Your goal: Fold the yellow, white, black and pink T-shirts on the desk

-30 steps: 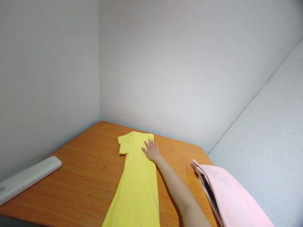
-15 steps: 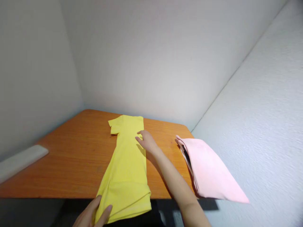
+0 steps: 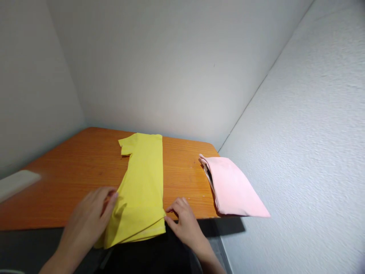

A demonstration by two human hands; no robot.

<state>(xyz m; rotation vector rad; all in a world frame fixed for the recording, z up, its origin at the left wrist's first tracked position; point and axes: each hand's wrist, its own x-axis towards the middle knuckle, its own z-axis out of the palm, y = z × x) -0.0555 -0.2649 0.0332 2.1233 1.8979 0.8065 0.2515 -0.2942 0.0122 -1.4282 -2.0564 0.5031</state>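
A yellow T-shirt, folded lengthwise, lies on the wooden table with one short sleeve out to the left. Its lower part is folded back on itself and hangs a little past the front edge. At the shirt's left side is my left hand, slightly blurred. Its fingers are loosely curled with a gap to the thumb, and a shadow falls on the cloth beside it. My right hand is at the lower right edge, thumb and index finger closed on the corner of the fold.
A folded pink cloth lies at the table's right side, one corner sticking out past the edge. A white object rests at the far left. Walls border the wooden table at the back and right.
My right hand has come from the shirt's upper right side down to its lower right edge. My left hand has let go of the lower left corner and moved up. The view has shifted slightly.
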